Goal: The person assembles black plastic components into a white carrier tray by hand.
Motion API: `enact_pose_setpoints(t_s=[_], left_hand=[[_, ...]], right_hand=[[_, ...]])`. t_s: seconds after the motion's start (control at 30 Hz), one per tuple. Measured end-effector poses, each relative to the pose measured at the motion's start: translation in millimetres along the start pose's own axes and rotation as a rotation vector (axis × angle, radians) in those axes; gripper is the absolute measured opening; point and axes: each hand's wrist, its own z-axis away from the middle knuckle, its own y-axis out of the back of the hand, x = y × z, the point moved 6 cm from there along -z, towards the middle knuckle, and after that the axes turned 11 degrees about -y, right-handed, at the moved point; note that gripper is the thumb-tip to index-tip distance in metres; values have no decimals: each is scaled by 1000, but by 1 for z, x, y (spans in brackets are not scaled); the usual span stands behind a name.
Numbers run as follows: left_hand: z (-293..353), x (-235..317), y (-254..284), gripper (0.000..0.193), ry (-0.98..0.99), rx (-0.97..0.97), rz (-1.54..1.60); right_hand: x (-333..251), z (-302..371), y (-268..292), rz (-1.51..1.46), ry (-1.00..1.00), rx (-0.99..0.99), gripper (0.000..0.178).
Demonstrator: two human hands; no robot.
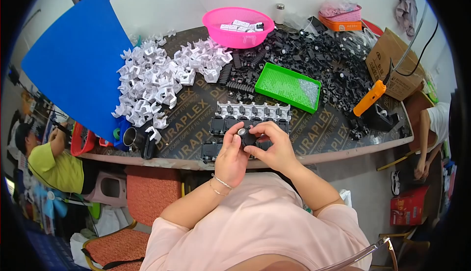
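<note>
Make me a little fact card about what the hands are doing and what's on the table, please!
Left hand: holds a small black part with a round silver face
Right hand: fingers on that same part
Beyond the hands: a row of white plastic pieces
White plastic pile: left side
Black plastic pile: right side
Pink plastic basket: white blocks inside
Green tray: shiny bits, too tiny to name
Orange power tool: far right, tilted

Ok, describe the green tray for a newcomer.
On the dark tabletop, find the heap of black plastic parts. Along its near edge lies the shallow green tray, its right end holding small pale pieces; unlike the round pink basket behind, it's rectangular.
</note>
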Motion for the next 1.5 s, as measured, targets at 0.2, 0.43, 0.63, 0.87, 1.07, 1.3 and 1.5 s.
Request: enact_pose_setpoints(t_s=[0.2, 0.43, 0.63, 0.87, 1.07, 1.3, 1.5], left_hand=[[-2, -3, -2, 35, 3, 7, 0], [1, -16, 8, 33, 88, 42, 70], [-5, -16, 9, 35, 128, 61, 126], [-18, -9, 7, 35, 102, 48, 244], [-14, -3, 13, 36, -429, -351, -543], [-25, 8, 25, 56, -559, -569, -865], [-57, 65, 69, 51, -524, -226, -1268]], right_hand=[[18, -3, 0, -142, -107, -39, 39], [20, 5, 0, -29, -26, 27, 32], [22, 3, 13, 112, 11, 196, 21], [69, -2, -1, -652, -352, -87, 33], [68, 10, -33, -773, -411, -244, 51], [74, -11, -33, -878, -549, -333, 62], [84, -109, -25, -79, -330, -285, 66]])
